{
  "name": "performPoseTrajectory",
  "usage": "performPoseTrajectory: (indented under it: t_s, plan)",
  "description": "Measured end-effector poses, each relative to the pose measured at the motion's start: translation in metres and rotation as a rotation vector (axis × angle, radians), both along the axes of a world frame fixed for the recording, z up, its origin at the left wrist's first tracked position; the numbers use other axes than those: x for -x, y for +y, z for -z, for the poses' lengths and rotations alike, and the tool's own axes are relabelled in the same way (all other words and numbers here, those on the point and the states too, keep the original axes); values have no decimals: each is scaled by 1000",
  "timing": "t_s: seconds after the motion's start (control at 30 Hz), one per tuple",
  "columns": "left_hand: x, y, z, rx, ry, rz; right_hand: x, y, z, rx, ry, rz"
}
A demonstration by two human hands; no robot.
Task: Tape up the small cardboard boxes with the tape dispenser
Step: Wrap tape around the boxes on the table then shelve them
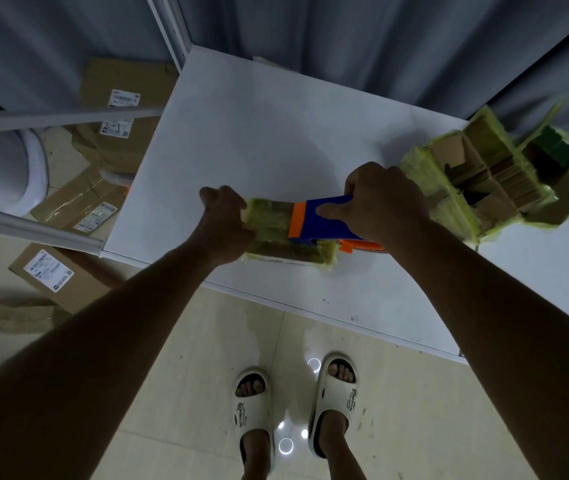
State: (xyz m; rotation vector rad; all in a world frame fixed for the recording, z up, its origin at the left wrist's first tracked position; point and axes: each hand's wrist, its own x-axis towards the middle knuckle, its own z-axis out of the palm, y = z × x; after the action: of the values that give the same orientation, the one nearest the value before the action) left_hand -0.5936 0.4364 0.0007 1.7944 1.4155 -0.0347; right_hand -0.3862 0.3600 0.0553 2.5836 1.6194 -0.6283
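Pressing the dispenser [324, 220], gripped by the right hand [380, 202], risks skidding the box [276, 233] (near the table [259, 133] edge); left hand [224, 216] clamps it.

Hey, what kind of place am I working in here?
Probably a small parcel-packing corner or stockroom: labelled cardboard parcels lie on the tiled floor, a bundle of taped small boxes sits on the white table, and grey curtains hang behind.

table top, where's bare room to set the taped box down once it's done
The white table is bare behind the small box, up to the far corner by the curtain. A bare strip runs along the near edge. The right side is crowded: the pile of taped boxes sits beside the right hand.
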Motion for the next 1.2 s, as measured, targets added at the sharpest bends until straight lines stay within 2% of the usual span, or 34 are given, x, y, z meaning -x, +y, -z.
performPoseTrajectory:
  t_s: [0.07, 0.23, 0.3, 0.37, 0.47, 0.53, 0.57, 0.7, 0.8, 1.07, 1.2]
  plan:
    - [0, 4, -4, 55, 20, -41, 1, 0, 0, -1, -4, -5]
    - [0, 5, -5, -48, 50, 198, 2, 1, -1, -4, -11, 0]
    - [-1, 1, -4, -92, 31, 216, 2, 0, -1, -7, -10, -4]
    - [-4, -5, -1, -184, 71, 239, 1, -1, 0, -13, -11, -5]
    - [-11, -13, 1, -417, 227, 305, -1, -1, 4, -30, -8, 3]
    - [-16, -16, 2, -551, 260, 340, -2, -1, 6, -33, -7, 2]
    - [-19, -17, 4, -556, 251, 368, -3, -1, 6, -36, -7, 1]
    - [-28, -16, 14, -270, 127, 478, -4, -3, 6, -50, 5, 4]
    - [-31, -13, 18, -142, 120, 474, -7, -5, 10, -61, 41, 8]
    - [-23, -16, 23, -109, 98, 351, -31, -22, 15, -84, 241, -8]
    - [-25, -17, 19, -146, 135, 355, -57, -37, 2, -76, 218, -30]
